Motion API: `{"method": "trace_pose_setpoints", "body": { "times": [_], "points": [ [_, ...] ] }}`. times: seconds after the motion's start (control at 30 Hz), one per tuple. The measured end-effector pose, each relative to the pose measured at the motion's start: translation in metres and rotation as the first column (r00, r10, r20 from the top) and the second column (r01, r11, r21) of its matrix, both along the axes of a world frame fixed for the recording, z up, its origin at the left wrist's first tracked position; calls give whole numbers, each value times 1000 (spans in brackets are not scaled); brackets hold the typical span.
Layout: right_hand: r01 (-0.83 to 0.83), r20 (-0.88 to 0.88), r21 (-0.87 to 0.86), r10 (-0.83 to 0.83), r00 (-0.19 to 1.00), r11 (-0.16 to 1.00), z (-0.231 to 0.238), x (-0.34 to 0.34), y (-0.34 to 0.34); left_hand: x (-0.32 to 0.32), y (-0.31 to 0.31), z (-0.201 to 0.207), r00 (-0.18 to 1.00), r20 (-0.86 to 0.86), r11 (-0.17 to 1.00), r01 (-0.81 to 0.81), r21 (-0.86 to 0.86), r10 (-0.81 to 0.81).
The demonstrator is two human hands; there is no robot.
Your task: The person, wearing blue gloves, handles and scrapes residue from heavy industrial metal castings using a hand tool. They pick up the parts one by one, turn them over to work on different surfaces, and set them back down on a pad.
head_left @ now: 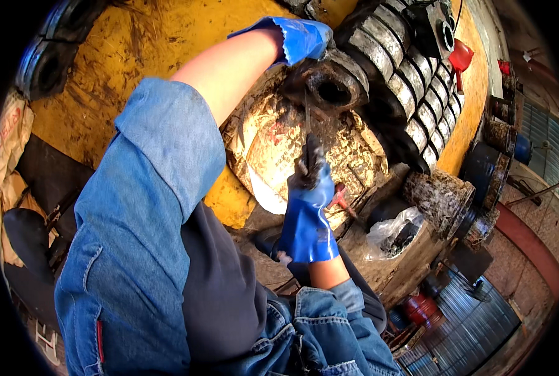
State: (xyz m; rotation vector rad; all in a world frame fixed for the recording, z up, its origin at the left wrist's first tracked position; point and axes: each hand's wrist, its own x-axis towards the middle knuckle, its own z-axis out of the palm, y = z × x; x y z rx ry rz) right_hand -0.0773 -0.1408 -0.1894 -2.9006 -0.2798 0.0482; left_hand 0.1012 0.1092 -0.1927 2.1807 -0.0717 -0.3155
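Observation:
My left hand [304, 41], in a blue rubber glove, grips the top of a thick, dark part with a round hole [352, 75]. Its fingertips are partly hidden behind the part. That part stands on a round, blotched work surface [273, 147] smeared with black and tan. Below it, my right hand [310, 203], gloved in blue too, is closed around the dark handle of a knife [308, 119]. The thin blade points up at the part's near side; whether it touches is hard to make out. Beside my right hand lies a red-handled tool [340, 198].
Rows of similar dark and silvery ring-shaped parts [411, 75] are stacked at the right on a yellow surface [135, 37]. A red object [461, 56] sits beyond them. A crusted bucket [439, 197] and a clear plastic bag [392, 235] are at the lower right.

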Motion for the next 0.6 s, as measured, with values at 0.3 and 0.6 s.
{"method": "trace_pose_setpoints", "body": {
  "times": [0.3, 0.6],
  "points": [
    [172, -391, 166, -95, 916, 971, -6, 20, -35, 44, -7, -79, 982, 175, 995, 51, 85, -65],
    [683, -678, 575, -203, 706, 451, 101, 78, -95, 35, -6, -63, 999, 16, 975, 43, 218, -48]
  ]
}}
